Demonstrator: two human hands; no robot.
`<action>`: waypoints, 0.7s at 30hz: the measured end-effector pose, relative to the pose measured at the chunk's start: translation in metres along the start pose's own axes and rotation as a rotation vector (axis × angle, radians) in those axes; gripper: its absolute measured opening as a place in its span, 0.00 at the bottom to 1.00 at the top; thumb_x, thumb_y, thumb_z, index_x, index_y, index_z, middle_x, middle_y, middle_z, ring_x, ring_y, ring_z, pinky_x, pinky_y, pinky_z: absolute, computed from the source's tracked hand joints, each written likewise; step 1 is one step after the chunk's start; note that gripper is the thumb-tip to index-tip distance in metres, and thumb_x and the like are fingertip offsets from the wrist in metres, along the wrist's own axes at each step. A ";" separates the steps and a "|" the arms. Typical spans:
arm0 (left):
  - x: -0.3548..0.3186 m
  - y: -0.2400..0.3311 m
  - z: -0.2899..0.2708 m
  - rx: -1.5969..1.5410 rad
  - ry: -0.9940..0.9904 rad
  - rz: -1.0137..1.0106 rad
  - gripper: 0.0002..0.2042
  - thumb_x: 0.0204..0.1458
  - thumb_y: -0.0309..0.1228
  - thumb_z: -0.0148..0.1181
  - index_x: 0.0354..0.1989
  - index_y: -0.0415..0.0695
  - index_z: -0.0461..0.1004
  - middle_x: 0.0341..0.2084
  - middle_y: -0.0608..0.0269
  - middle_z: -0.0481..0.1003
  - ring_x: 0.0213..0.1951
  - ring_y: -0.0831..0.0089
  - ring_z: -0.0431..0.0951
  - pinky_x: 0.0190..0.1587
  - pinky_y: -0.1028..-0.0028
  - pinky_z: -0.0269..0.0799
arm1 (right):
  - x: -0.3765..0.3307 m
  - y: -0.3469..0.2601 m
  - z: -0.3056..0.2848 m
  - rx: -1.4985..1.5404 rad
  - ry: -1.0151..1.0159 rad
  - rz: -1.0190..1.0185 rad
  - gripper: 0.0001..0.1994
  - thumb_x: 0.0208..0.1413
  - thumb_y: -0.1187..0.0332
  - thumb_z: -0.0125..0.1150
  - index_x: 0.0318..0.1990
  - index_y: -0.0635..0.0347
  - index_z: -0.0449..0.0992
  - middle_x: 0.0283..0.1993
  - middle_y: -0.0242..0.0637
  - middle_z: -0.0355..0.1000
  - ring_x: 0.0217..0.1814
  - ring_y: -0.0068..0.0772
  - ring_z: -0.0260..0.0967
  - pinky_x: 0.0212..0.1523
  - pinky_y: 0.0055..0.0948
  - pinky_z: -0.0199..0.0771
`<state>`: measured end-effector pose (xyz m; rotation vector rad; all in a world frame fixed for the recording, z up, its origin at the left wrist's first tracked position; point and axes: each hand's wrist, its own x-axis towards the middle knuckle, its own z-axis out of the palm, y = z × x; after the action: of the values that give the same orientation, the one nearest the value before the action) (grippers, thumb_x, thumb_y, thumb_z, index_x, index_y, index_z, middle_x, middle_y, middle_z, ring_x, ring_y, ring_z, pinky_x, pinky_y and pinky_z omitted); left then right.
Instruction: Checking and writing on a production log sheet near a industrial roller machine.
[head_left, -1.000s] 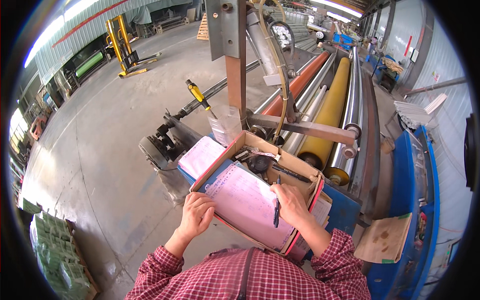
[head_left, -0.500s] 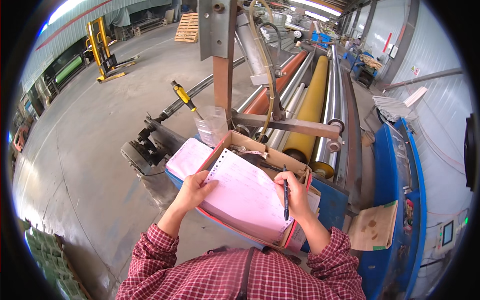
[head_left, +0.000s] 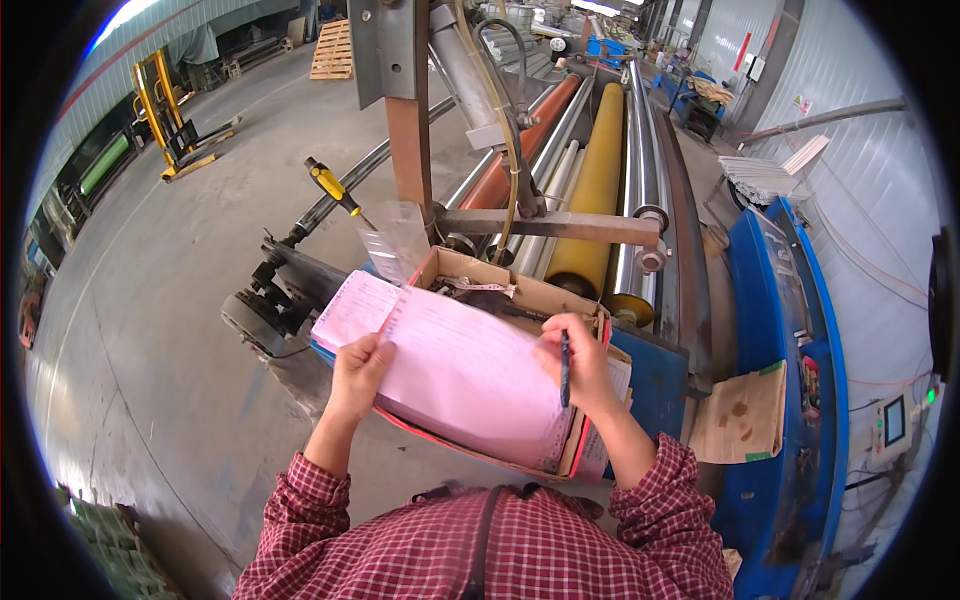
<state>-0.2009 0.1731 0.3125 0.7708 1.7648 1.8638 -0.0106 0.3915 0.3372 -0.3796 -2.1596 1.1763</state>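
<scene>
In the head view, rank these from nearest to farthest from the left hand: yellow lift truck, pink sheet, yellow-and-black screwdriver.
1. Pink sheet: its left edge is in the left hand.
2. Yellow-and-black screwdriver: ahead of the hand, tilted, by the clear plastic container.
3. Yellow lift truck: far off, at the upper left.

The sheet (head_left: 470,365), its writing too blurred to read, hides most of the inside of the box (head_left: 480,269) and part of the left hand (head_left: 358,378). The top edge cuts off the post (head_left: 410,160); the dark rim, the green stack (head_left: 118,550).
</scene>
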 end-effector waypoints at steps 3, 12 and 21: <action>0.003 -0.001 0.002 -0.227 0.234 0.037 0.08 0.54 0.28 0.49 0.31 0.37 0.71 0.20 0.74 0.69 0.19 0.87 0.65 0.19 0.84 0.61 | 0.014 0.012 -0.009 -0.109 0.270 -0.020 0.10 0.46 0.72 0.57 0.37 0.59 0.65 0.24 0.37 0.68 0.25 0.26 0.68 0.26 0.24 0.66; 0.005 -0.004 0.001 -0.523 0.388 0.092 0.08 0.55 0.29 0.46 0.33 0.38 0.70 0.21 0.65 0.72 0.14 0.81 0.68 0.10 0.81 0.61 | 0.021 0.017 0.004 -0.960 -0.150 0.275 0.16 0.50 0.54 0.52 0.31 0.59 0.76 0.23 0.46 0.72 0.30 0.45 0.72 0.31 0.40 0.70; 0.004 -0.009 -0.004 -0.552 0.372 0.092 0.08 0.55 0.28 0.45 0.37 0.38 0.68 0.23 0.65 0.72 0.15 0.80 0.68 0.11 0.82 0.61 | 0.021 0.031 0.009 -1.040 -0.108 0.244 0.17 0.46 0.55 0.55 0.21 0.63 0.73 0.22 0.49 0.71 0.28 0.47 0.71 0.32 0.41 0.68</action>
<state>-0.2067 0.1733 0.3037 0.3108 1.3000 2.5192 -0.0338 0.4139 0.3161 -1.0452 -2.7272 0.0651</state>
